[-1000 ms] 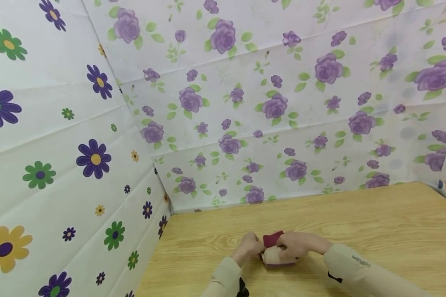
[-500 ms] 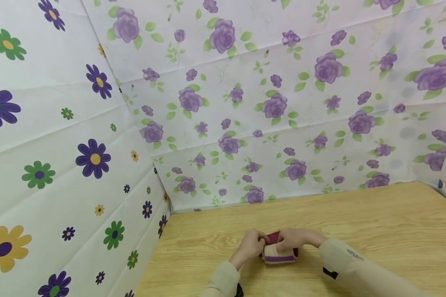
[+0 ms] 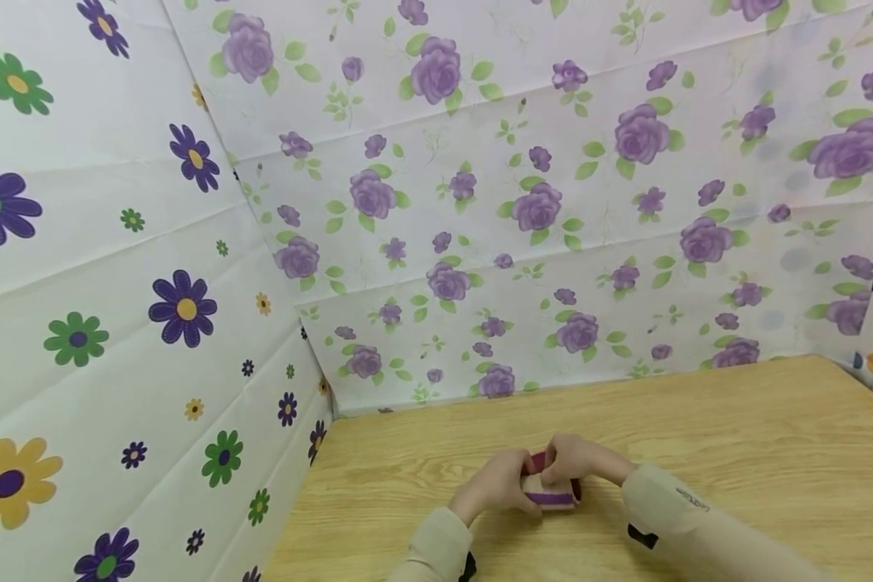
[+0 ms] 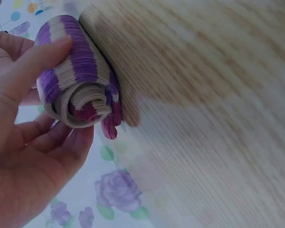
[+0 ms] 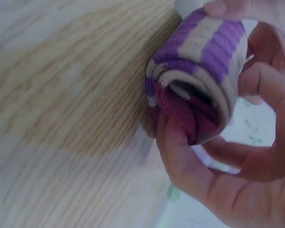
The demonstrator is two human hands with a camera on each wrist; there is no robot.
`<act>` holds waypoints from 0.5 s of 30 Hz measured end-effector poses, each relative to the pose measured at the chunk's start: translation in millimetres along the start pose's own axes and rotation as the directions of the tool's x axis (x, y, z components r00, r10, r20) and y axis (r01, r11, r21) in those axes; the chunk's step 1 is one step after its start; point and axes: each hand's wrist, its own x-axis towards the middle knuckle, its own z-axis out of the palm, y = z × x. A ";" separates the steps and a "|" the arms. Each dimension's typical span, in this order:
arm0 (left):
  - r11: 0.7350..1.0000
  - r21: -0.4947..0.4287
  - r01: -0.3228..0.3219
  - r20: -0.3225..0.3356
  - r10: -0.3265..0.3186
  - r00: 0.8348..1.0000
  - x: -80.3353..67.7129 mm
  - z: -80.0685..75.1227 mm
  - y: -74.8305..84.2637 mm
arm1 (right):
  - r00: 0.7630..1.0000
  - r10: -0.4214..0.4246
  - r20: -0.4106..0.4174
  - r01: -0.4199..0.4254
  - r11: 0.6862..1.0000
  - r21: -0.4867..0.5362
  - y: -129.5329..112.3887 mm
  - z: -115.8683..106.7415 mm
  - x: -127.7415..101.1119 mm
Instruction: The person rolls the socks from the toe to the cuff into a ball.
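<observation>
Two hands clamped on one rolled sock (image 3: pixel 549 490), resting on the wooden bench (image 3: pixel 735 436) near its front edge. Left hand (image 3: pixel 500 485) at the roll's left end, fingers (image 4: pixel 35 59) curled over the purple-and-beige stripes, thumb beneath. Right hand (image 3: pixel 578 462) at the roll's right end, fingers (image 5: pixel 180 156) wrapped round it, one tip tucked into the maroon inner layers. Spiral of folded layers plain at both ends in the wrist views. Behind the sock, a flower-printed sheet (image 3: pixel 524 210) standing as a backdrop; another (image 3: pixel 116 307) to the sock's left.
</observation>
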 end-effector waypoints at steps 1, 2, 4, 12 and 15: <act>1.000 0.005 0.000 -0.002 0.000 1.000 0.7 0.4 -0.2 | 1.000 0.006 -0.015 -0.006 1.000 0.006 0.3 0.0 -0.7; 1.000 0.006 0.003 -0.002 -0.003 1.000 1.4 0.6 -0.6 | 1.000 0.004 -0.029 -0.004 1.000 0.011 0.5 -0.5 -1.9; 1.000 -0.005 0.015 0.000 -0.015 1.000 2.8 0.5 -1.7 | 0.999 -0.021 -0.048 0.022 1.000 0.018 2.3 -1.8 -4.1; 0.997 -0.075 0.026 0.036 -0.023 0.999 7.0 -3.8 -10.1 | 0.967 -0.222 -0.124 0.228 0.973 0.029 17.6 -12.3 -6.4; 0.995 -0.093 0.033 0.048 -0.028 0.998 8.5 -6.7 -12.4 | 0.944 -0.305 -0.124 0.310 0.951 0.020 24.4 -14.6 -4.6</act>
